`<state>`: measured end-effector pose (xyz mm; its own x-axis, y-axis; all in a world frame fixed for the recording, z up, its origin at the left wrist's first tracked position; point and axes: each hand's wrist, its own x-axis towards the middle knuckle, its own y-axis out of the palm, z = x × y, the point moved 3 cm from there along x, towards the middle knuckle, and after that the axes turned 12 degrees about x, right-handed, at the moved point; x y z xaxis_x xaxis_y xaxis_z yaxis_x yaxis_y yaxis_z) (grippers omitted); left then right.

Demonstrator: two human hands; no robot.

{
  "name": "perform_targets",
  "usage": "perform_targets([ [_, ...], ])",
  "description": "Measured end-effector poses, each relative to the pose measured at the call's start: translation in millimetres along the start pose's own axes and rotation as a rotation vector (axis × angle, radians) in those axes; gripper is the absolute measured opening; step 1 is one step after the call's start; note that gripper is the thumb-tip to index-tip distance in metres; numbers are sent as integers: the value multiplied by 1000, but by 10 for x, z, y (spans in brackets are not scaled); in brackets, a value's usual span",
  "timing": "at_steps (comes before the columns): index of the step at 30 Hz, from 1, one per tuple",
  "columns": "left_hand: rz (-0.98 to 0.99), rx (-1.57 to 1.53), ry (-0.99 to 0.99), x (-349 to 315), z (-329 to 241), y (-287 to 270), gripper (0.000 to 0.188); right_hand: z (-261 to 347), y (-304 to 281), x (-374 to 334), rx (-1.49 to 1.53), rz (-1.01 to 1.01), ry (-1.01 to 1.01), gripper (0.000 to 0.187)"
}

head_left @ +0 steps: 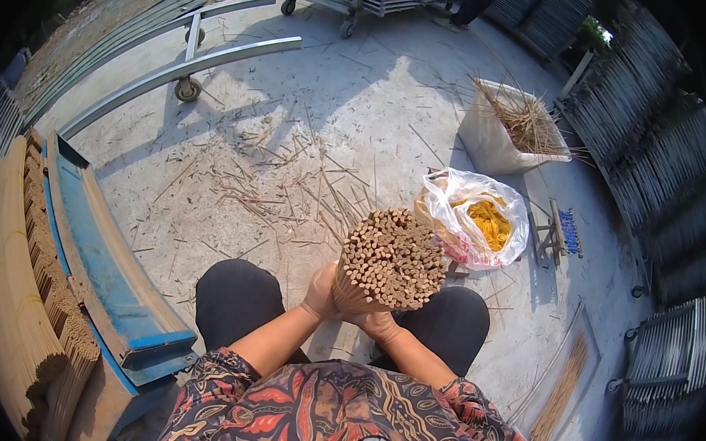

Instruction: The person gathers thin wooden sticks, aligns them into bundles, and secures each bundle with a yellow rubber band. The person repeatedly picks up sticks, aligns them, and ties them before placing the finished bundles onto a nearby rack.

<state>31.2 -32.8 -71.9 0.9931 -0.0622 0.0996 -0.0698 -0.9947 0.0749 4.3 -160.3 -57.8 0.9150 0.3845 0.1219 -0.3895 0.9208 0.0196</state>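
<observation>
Stick bundle upright, clasped between both hands' fingers.

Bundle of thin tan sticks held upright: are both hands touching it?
Touching. The head view shows the left hand and right hand wrapped around the lower part of the bundle of thin tan sticks, with no gap visible.

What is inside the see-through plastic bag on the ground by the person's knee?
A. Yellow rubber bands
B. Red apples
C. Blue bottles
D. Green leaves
A: the open plastic bag shows a heap of thin yellow loops that look like rubber bands. It lies just past the bundle of sticks that both the left hand and the right hand hold upright.
</observation>
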Motion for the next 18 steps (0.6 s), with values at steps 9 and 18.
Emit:
perform_targets([
  [9,30,-724,-518,-112,672,38,40,-208,-52,180,-541,312,184,60],
  [18,34,-637,-531,834,-164,-464,33,636,-55,1036,-203,48,202,118],
])
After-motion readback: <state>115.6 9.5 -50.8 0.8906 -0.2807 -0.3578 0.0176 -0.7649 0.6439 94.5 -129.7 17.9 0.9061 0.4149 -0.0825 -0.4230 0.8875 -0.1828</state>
